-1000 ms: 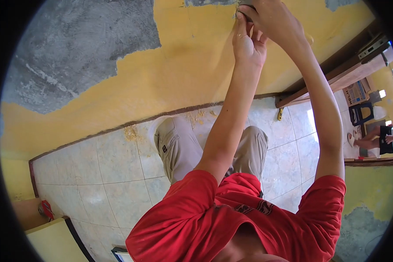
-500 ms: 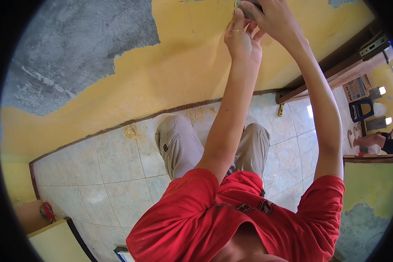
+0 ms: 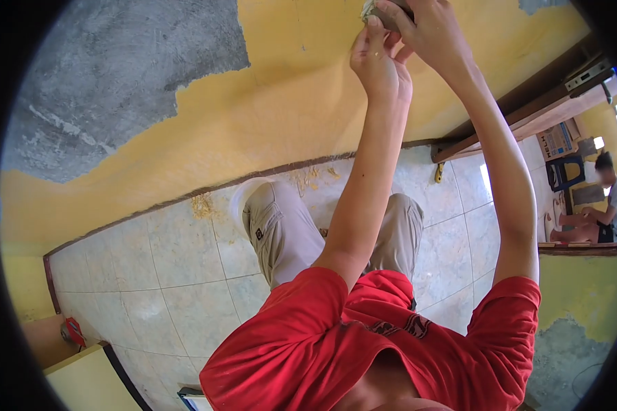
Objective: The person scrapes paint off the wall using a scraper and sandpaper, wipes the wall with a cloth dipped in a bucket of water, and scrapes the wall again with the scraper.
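Both of my hands are raised to the yellow wall [image 3: 295,103] at the top of the view. My right hand [image 3: 435,34] is closed around a flat grey-brown piece [image 3: 384,21] whose kind I cannot make out. Its far end is cut off by the frame. Just below, my left hand [image 3: 382,67] has its thumb up against the lower edge of that piece, with its other fingers curled and partly hidden. Pale, crumpled flakes [image 3: 367,9] show at the left end of the piece.
A large bare grey patch [image 3: 130,75] marks the wall at left. Yellowish scrapings [image 3: 202,205] lie on the tiled floor [image 3: 178,253] beside a whitish round container [image 3: 238,202]. A yellow-handled tool [image 3: 439,172] lies near the doorway, where a person [image 3: 610,205] sits.
The grey-brown piece and my hands have shifted slightly, and more pale flakes show at its left end. In the doorway, the other person has leaned further into view.
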### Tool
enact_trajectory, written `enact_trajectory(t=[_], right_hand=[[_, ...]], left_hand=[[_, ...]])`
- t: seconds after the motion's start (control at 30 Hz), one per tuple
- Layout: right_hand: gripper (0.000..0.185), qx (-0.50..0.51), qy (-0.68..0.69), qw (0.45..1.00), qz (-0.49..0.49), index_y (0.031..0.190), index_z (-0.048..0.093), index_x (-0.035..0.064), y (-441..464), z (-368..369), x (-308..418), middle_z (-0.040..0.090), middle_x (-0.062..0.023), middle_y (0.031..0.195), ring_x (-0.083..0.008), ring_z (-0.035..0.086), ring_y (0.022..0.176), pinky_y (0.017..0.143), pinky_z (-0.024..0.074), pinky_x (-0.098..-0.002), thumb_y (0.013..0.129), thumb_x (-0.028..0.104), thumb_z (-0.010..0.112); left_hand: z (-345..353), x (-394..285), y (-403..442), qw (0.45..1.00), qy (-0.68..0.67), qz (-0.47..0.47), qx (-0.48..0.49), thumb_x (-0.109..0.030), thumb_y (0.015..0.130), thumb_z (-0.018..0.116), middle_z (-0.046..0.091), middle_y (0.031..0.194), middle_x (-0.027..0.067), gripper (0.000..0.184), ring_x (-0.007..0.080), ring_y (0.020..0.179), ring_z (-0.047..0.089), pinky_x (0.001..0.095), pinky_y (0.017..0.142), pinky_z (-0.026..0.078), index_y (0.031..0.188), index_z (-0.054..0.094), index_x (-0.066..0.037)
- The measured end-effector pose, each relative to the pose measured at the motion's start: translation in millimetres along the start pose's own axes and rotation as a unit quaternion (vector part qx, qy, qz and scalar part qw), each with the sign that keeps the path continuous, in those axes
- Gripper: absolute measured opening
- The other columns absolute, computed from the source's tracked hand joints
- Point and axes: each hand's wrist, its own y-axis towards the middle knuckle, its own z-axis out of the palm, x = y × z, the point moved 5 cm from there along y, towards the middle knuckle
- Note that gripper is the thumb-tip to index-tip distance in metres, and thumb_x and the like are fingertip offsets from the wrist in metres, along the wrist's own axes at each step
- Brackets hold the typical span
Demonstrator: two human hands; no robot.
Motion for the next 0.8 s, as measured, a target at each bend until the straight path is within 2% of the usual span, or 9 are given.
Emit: enact_trajectory(t=[0.07, 0.13, 0.23, 0.37, 0.43, 0.53, 0.63, 0.7, 0.8], right_hand=[[0.033, 0.001, -0.014, 1.0, 0.006, 0.085, 0.066, -0.0062, 3.5, 0.5, 2.6, 0.067, -0.0209, 0.071, -0.0288, 0.069, 0.061, 0.057, 0.0548, -0.0366, 0.093, 0.023, 0.053], [0.038, -0.04, -0.281, 0.959, 0.024, 0.083, 0.065, -0.0052, 6.4, -2.5, 5.3, 0.066, -0.0228, 0.071, -0.033, 0.068, 0.065, 0.058, 0.0548, -0.0392, 0.092, 0.03, 0.055], [0.043, -0.031, -0.375, 0.926, -0.015, 0.08, 0.065, -0.005, 11.4, -2.0, 12.1, 0.064, -0.0249, 0.07, -0.0378, 0.066, 0.067, 0.059, 0.0534, -0.0425, 0.091, 0.036, 0.056], [0.042, -0.031, -0.27, 0.962, -0.018, 0.078, 0.065, -0.0057, 11.2, -8.1, 11.2, 0.063, -0.0264, 0.071, -0.0387, 0.066, 0.068, 0.06, 0.053, -0.0432, 0.091, 0.034, 0.057], [0.041, 0.004, -0.086, 0.996, 0.005, 0.077, 0.065, -0.0046, 9.6, -3.5, 4.7, 0.063, -0.026, 0.072, -0.0384, 0.066, 0.07, 0.061, 0.053, -0.0434, 0.09, 0.033, 0.056], [0.039, -0.045, -0.205, 0.977, 0.025, 0.076, 0.065, -0.0042, 5.3, -2.1, 9.2, 0.064, -0.0249, 0.072, -0.0371, 0.066, 0.07, 0.06, 0.0531, -0.0422, 0.09, 0.031, 0.057], [0.037, 0.02, -0.378, 0.924, -0.049, 0.077, 0.065, -0.0048, 11.3, -6.3, 30.8, 0.064, -0.0253, 0.072, -0.0367, 0.066, 0.068, 0.06, 0.0528, -0.0418, 0.09, 0.029, 0.058], [0.037, 0.026, -0.372, 0.923, -0.093, 0.078, 0.065, -0.0047, 21.7, -3.7, 11.1, 0.064, -0.0254, 0.072, -0.0363, 0.066, 0.067, 0.06, 0.0531, -0.0419, 0.09, 0.03, 0.057], [0.039, -0.025, -0.259, 0.958, -0.12, 0.08, 0.065, -0.0045, 16.4, 13.2, -8.8, 0.064, -0.0252, 0.072, -0.0365, 0.067, 0.068, 0.061, 0.0535, -0.0426, 0.091, 0.031, 0.055]], left_hand=[[6.6, 7.7, 0.2, 0.991, -0.128, -0.008, 0.037, -0.027, 0.096, 0.057, 0.059, 0.095, -0.0003, 0.025, 0.0093, 0.087, 0.059, 0.0302, 0.071, 0.058, 0.108, 0.059, -0.006], [16.6, 7.3, -3.5, 0.983, -0.18, -0.03, 0.019, -0.026, 0.096, 0.056, 0.059, 0.093, -0.0005, 0.024, 0.0091, 0.085, 0.059, 0.0288, 0.072, 0.058, 0.108, 0.059, -0.006], [17.8, 21.2, 3.5, 0.962, -0.264, -0.065, 0.004, -0.026, 0.096, 0.057, 0.059, 0.089, -0.0009, 0.022, 0.0086, 0.082, 0.059, 0.0258, 0.075, 0.057, 0.106, 0.058, -0.007], [11.2, 9.1, -3.5, 0.974, -0.211, -0.082, -0.015, -0.027, 0.096, 0.057, 0.059, 0.088, -0.0012, 0.022, 0.0084, 0.079, 0.058, 0.0259, 0.074, 0.057, 0.104, 0.058, -0.006], [10.7, 0.2, -6.8, 0.987, -0.14, -0.076, -0.013, -0.026, 0.096, 0.057, 0.059, 0.087, -0.0014, 0.022, 0.0085, 0.078, 0.058, 0.0253, 0.074, 0.056, 0.104, 0.058, -0.006], [4.9, 11.7, -3.0, 0.992, -0.099, -0.068, -0.04, -0.026, 0.096, 0.058, 0.058, 0.086, -0.002, 0.02, 0.0091, 0.077, 0.058, 0.0263, 0.074, 0.056, 0.102, 0.059, -0.007], [23.9, 19.3, 3.2, 0.958, -0.284, -0.036, 0.011, -0.027, 0.095, 0.058, 0.058, 0.087, -0.0022, 0.019, 0.0097, 0.08, 0.059, 0.0274, 0.075, 0.056, 0.1, 0.06, -0.009], [25.5, 15.4, -3.8, 0.956, -0.274, -0.065, -0.077, -0.028, 0.095, 0.058, 0.058, 0.085, -0.0025, 0.019, 0.0099, 0.079, 0.059, 0.0274, 0.075, 0.056, 0.099, 0.059, -0.009], [3.3, -14.0, -2.2, 0.992, -0.118, -0.033, -0.021, -0.028, 0.094, 0.06, 0.058, 0.087, -0.0015, 0.02, 0.0106, 0.081, 0.059, 0.0288, 0.073, 0.056, 0.099, 0.059, -0.009]])
